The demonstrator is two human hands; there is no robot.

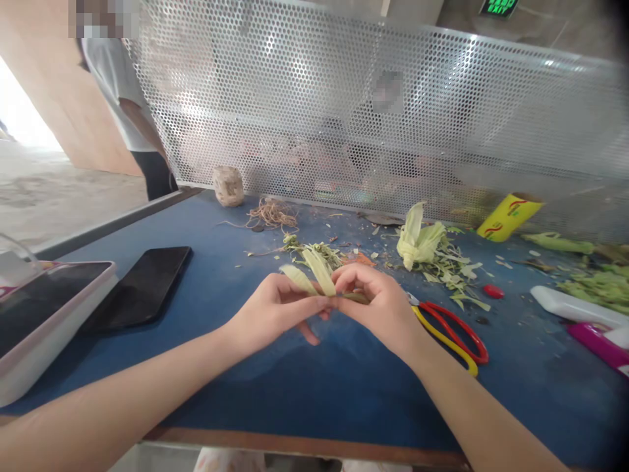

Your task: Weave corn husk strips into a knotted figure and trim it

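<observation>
Both hands meet above the middle of the blue table (304, 393). Pale green corn husk strips (318, 270) stick up from between the fingertips. My left hand (272, 305) pinches them from the left, thumb pressed toward the right hand. With bent fingers, my right hand (383, 298) grips the husk from the other side, where a darker green end shows under its fingers. Just right of that hand lie scissors (457, 337) with red and yellow handles, their blades partly hidden. Green and orange shreds (361, 257) are scattered behind the hands.
A tied husk bundle (420, 242) stands at the back right, near a yellow tube (511, 216). Twine (272, 213) and a pale block (228, 185) lie at the back left. Two dark phone-like devices, one a black phone (142, 288), are left. A perforated metal screen (304, 98) borders the back.
</observation>
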